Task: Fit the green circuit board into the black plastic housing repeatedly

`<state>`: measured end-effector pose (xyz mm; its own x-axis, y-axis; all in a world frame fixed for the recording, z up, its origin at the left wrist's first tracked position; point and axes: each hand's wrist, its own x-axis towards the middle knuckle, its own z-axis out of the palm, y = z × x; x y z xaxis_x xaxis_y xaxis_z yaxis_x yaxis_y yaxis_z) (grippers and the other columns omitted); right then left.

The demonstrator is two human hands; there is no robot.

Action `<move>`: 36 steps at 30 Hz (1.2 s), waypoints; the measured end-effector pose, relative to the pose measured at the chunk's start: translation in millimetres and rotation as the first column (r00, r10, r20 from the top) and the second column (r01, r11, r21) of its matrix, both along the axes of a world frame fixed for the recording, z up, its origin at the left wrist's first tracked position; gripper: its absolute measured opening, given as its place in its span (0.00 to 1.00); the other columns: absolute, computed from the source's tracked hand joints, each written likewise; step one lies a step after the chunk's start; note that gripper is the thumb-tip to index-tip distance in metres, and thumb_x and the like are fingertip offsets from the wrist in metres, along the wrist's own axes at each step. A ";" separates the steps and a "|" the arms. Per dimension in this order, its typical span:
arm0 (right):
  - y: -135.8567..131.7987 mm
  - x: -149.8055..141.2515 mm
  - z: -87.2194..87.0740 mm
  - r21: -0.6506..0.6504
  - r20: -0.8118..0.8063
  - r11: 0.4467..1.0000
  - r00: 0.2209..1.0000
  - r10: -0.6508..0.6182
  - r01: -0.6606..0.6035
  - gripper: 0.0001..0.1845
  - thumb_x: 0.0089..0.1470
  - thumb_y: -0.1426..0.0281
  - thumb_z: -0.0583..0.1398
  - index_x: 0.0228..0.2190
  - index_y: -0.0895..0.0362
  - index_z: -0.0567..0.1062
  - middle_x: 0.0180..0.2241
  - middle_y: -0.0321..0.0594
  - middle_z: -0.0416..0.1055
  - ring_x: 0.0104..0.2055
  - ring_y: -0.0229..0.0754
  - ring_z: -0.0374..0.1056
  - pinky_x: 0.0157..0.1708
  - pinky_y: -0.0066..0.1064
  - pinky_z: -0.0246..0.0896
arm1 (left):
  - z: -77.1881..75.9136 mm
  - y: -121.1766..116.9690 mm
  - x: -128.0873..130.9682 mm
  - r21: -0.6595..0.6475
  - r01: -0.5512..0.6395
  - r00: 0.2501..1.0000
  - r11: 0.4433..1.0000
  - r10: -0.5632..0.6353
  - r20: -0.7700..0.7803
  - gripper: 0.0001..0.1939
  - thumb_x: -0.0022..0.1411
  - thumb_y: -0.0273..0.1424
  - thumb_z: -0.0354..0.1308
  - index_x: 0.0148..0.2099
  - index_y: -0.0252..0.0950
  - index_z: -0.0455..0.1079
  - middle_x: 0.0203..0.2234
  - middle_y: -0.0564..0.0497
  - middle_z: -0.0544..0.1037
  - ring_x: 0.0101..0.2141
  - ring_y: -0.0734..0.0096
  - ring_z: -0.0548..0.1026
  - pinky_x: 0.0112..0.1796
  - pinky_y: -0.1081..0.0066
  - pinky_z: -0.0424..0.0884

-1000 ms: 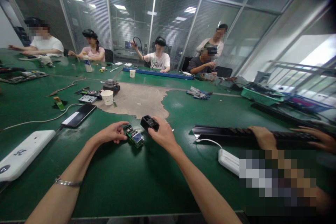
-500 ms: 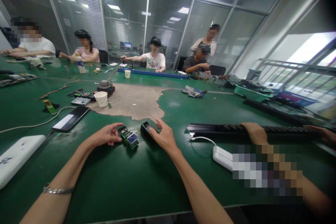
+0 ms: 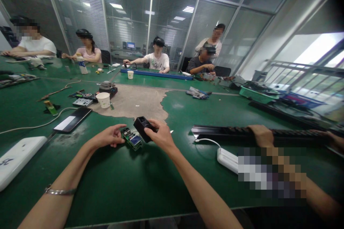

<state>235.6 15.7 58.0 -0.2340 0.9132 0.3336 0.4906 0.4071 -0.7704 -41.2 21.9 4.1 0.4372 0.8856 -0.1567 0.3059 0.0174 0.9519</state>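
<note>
A small green circuit board [image 3: 133, 141] with a blue-and-white screen is gripped at its left edge by my left hand [image 3: 110, 137]. The index finger of that hand points out along the board's far side while its other fingers are curled. Just to the right, my right hand [image 3: 161, 134] is closed around a black plastic casing [image 3: 143, 128] with openings in its far end. The casing is tilted and close to the board's upper right; whether the two touch I cannot tell.
A phone [image 3: 73, 120], a white power bank [image 3: 23, 161] and a paper cup [image 3: 103, 100] are to the left. At right, another person's hand [image 3: 260, 135] rests on a long black rail [image 3: 220, 134], near a white power strip [image 3: 228, 161]. Several people sit across the green table [image 3: 120, 189].
The casing dipped lower beside the board, then rose and tipped left toward it in my right hand. My left hand and the board stayed together. The view turned slightly right.
</note>
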 end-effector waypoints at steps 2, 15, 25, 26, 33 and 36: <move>-0.5 -11.1 7.9 -0.001 -0.002 0.998 0.998 0.057 -0.057 0.21 0.50 0.66 0.61 0.47 0.55 0.74 0.39 0.40 0.77 0.40 0.41 0.73 0.42 0.32 0.66 | -1.7 0.1 -0.4 0.009 -0.002 1.000 1.000 0.002 0.006 0.45 0.53 0.34 0.65 0.67 0.36 0.45 0.25 0.58 0.71 0.18 0.78 0.68 0.21 0.75 0.64; -6.2 -53.9 15.3 0.066 0.372 0.988 0.922 0.107 -0.141 0.14 0.47 0.64 0.61 0.38 0.54 0.77 0.34 0.39 0.77 0.36 0.43 0.70 0.33 0.28 0.58 | -0.7 -1.4 1.2 0.041 -0.021 0.998 0.999 0.018 0.058 0.47 0.52 0.32 0.66 0.66 0.36 0.43 0.21 0.61 0.68 0.17 0.77 0.68 0.18 0.77 0.63; -4.5 -39.3 6.7 -0.020 0.247 0.979 0.948 0.200 -0.202 0.25 0.51 0.60 0.61 0.50 0.55 0.72 0.42 0.43 0.75 0.41 0.45 0.71 0.39 0.32 0.63 | 0.4 -1.0 1.2 0.011 -0.011 0.999 1.000 0.011 0.036 0.46 0.52 0.31 0.66 0.67 0.36 0.45 0.23 0.60 0.69 0.17 0.79 0.68 0.19 0.76 0.64; -4.3 -39.2 5.0 -0.022 0.239 0.979 0.949 0.204 -0.205 0.25 0.51 0.60 0.61 0.50 0.55 0.72 0.42 0.43 0.75 0.41 0.45 0.71 0.40 0.32 0.64 | 0.2 -0.9 1.4 0.012 -0.012 0.999 1.000 0.011 0.034 0.45 0.52 0.31 0.65 0.66 0.36 0.45 0.23 0.60 0.69 0.17 0.79 0.67 0.19 0.76 0.64; -10.8 -46.9 -10.4 0.109 0.357 0.960 0.912 0.202 -0.256 0.26 0.47 0.62 0.63 0.49 0.56 0.71 0.44 0.45 0.74 0.47 0.48 0.68 0.48 0.36 0.60 | -3.3 0.2 1.9 0.031 -0.027 1.000 0.999 0.027 -0.010 0.38 0.53 0.35 0.64 0.63 0.35 0.53 0.23 0.59 0.68 0.17 0.79 0.66 0.19 0.75 0.64; -14.4 -48.4 -8.5 0.116 0.398 0.969 0.904 0.156 -0.218 0.20 0.47 0.66 0.61 0.45 0.56 0.74 0.40 0.44 0.75 0.44 0.48 0.69 0.45 0.34 0.61 | -1.6 -1.0 3.0 0.029 -0.027 1.000 0.999 0.027 -0.006 0.38 0.53 0.35 0.64 0.62 0.34 0.53 0.23 0.59 0.68 0.17 0.79 0.67 0.19 0.75 0.65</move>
<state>187.1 1.3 49.5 -0.5333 0.7847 0.3160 0.6383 0.6184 -0.4584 -38.2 20.9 2.4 0.4121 0.9012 -0.1340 0.3121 -0.0014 0.9500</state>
